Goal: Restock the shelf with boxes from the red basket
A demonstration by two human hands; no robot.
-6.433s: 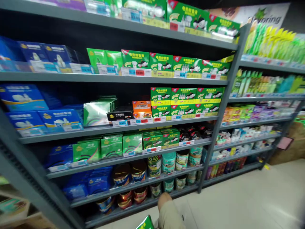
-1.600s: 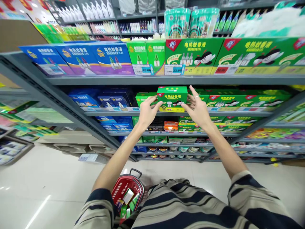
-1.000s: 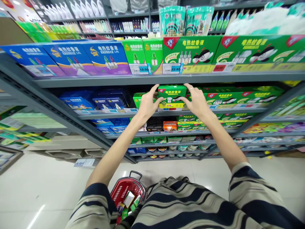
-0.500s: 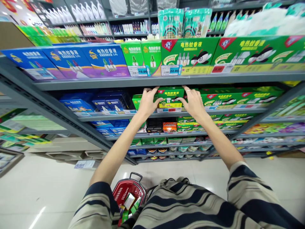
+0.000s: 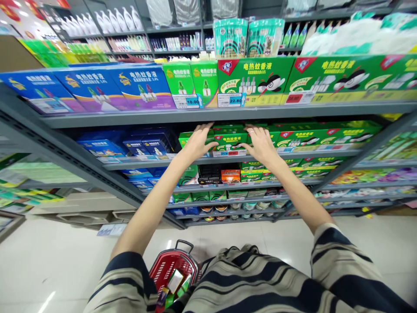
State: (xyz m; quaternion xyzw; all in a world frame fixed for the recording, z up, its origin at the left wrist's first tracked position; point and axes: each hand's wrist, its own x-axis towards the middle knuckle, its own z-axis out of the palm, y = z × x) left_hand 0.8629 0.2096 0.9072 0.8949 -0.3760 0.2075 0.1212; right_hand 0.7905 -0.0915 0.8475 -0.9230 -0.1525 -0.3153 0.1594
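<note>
A green box of electric mosquito repellent liquid (image 5: 230,140) sits on the second shelf, between my two hands. My left hand (image 5: 199,141) is at its left side, fingers stretched over the box tops and thumb pointing at its front. On the other side, my right hand (image 5: 259,142), with a ring on one finger, lies over the neighbouring green boxes, its thumb near the front face. Neither hand is wrapped round a box. Whether the fingertips press on the boxes is hard to tell. Another green box (image 5: 185,138) is partly covered by my left hand.
The upper shelf edge (image 5: 208,115) runs just above my hands. Blue boxes (image 5: 148,87) and green boxes line that shelf, with two teal tubs (image 5: 230,39) on top. On the floor stands a red shopping basket (image 5: 163,265) with several packages inside.
The green box between my hands has settled lower and further back on the shelf. My hands have loosened from its sides, and their fingers lie flatter over the box tops.
</note>
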